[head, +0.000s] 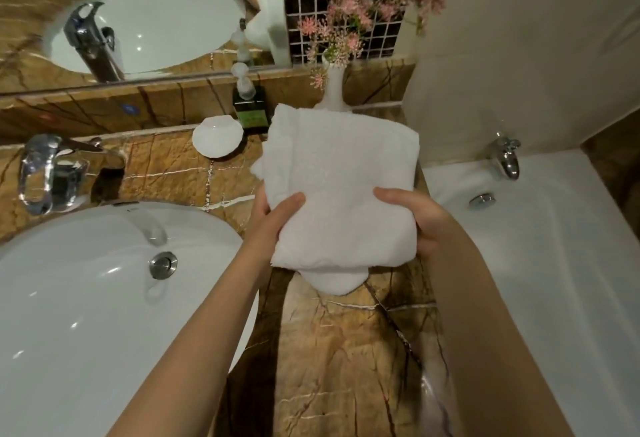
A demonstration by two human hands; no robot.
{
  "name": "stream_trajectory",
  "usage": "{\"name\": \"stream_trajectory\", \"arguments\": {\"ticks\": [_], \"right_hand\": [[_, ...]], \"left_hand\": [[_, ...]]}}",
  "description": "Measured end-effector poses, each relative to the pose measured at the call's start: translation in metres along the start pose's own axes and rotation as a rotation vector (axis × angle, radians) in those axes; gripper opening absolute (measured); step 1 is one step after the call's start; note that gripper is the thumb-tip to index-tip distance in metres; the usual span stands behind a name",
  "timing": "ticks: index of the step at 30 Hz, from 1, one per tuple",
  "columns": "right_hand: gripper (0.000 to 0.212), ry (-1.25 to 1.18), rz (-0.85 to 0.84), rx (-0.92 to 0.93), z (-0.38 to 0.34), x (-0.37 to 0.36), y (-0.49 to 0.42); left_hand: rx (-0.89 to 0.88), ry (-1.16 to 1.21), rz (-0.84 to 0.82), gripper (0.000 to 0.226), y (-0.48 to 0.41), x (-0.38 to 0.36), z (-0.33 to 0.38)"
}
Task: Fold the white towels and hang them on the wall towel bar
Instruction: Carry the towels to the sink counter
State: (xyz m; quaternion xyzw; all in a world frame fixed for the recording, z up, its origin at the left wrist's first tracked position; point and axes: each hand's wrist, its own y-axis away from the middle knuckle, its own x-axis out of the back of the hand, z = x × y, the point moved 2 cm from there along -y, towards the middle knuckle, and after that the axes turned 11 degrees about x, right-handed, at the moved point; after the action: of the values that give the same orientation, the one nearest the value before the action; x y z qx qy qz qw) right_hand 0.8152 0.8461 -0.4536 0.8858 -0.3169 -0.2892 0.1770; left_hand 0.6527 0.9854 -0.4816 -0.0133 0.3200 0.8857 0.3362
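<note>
A folded white towel (341, 187) is held over the brown marble counter, between the sink and the bathtub. My left hand (277, 218) grips its near left edge, thumb on top and fingers hidden underneath. My right hand (414, 220) grips the near right edge the same way. A lower layer of the towel sticks out below the near edge. No towel bar is in view.
A white sink (86, 280) with a chrome tap (48, 169) lies to the left. Behind the towel stand a shell soap dish (217, 136), a soap dispenser (250, 104) and a white vase of pink flowers (334, 86). The bathtub (540, 263) is to the right.
</note>
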Motion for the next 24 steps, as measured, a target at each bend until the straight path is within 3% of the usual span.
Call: {"name": "stream_trajectory", "arguments": {"ticks": [7,13,17,21,24], "right_hand": [[0.054,-0.004,0.067,-0.013,0.023,0.007,-0.024],[0.048,0.065,0.110,0.021,0.028,0.011,-0.030],[0.046,0.125,0.182,0.060,0.026,0.010,-0.035],[0.051,0.195,0.259,0.079,0.024,0.008,-0.031],[0.047,0.247,0.292,0.108,0.021,0.005,-0.024]], "left_hand": [[-0.001,-0.120,0.018,0.060,-0.010,0.008,-0.004],[-0.016,-0.263,0.111,0.074,-0.017,0.012,-0.005],[-0.064,-0.403,0.181,0.059,-0.019,0.012,0.001],[-0.130,-0.563,0.235,0.073,-0.017,0.015,0.009],[-0.140,-0.626,0.247,0.061,-0.010,0.013,0.014]]}}
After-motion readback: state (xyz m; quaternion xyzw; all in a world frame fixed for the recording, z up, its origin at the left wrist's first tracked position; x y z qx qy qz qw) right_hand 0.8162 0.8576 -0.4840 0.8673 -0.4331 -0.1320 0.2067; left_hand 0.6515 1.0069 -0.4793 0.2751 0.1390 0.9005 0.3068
